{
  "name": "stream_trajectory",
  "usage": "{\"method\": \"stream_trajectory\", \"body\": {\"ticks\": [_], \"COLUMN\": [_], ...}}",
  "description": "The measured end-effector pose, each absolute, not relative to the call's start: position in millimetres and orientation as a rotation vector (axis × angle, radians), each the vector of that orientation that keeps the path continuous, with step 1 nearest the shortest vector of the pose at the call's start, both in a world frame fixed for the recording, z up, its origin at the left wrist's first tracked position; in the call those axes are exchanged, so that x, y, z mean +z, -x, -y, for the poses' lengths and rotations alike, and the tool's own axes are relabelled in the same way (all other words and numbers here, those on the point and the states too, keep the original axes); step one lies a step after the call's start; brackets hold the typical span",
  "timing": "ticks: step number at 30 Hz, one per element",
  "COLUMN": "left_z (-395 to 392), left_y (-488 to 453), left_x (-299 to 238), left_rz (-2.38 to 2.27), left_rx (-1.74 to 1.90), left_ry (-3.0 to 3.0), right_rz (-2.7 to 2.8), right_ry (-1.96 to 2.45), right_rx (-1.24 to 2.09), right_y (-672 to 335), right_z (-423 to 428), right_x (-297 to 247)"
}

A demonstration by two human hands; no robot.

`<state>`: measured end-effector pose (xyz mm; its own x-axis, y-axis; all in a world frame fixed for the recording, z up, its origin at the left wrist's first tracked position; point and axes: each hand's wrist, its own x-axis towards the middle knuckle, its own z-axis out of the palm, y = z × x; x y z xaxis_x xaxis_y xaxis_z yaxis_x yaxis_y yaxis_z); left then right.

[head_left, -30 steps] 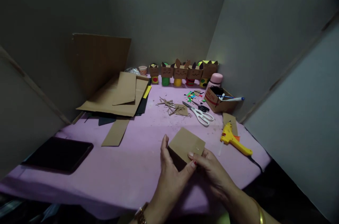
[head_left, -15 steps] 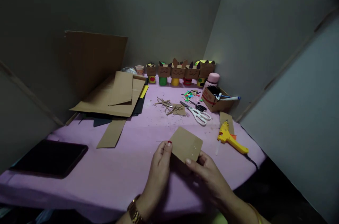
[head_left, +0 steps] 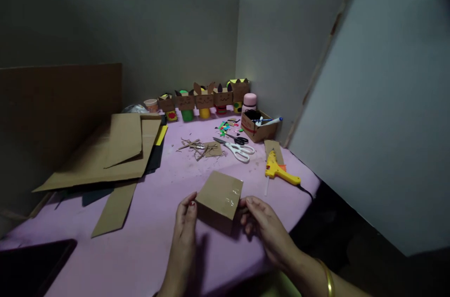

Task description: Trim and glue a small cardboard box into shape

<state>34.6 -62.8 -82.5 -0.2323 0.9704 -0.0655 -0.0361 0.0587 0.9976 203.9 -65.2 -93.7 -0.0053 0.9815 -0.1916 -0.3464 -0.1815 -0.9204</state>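
A small brown cardboard box is tilted over the front of the table, its flat top and front wall showing. Shiny spots like glue or tape mark the right side of its top. My left hand grips the box's left side, thumb at the near corner. At the right edge, my right hand has its thumb and fingertips closed on the box, the other fingers curled below. Beyond the box lie white-handled scissors and black-handled scissors. A yellow glue gun rests to the right.
Cardboard sheets are stacked at left, with a dark tablet in front. Cardboard scraps lie mid-table. Several animal-faced cardboard crafts stand along the back. A box of pens sits near the pink bottle.
The view has swung to the right. The box has turned so that its front wall now shows, and my right thumb has moved off its top to the right edge.
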Motion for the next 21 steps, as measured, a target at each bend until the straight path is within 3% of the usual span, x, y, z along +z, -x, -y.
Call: {"method": "stream_trajectory", "body": {"ticks": [9,16,21], "left_z": [74,70,79], "left_y": [-66,-43,-16], "left_x": [-106,-73,-38], "left_rz": [-1.620,-1.429,-1.264], "left_rx": [1.320,1.300,0.973], "left_ry": [-1.601,-1.187,-0.738], "right_rz": [0.842,1.089,1.157], "right_ry": [1.147,1.017,1.024], "right_rx": [1.173,1.225,1.202], "right_y": [-207,-215,-218], "right_z": [56,57,65], "right_x": [-95,-79,-71]}}
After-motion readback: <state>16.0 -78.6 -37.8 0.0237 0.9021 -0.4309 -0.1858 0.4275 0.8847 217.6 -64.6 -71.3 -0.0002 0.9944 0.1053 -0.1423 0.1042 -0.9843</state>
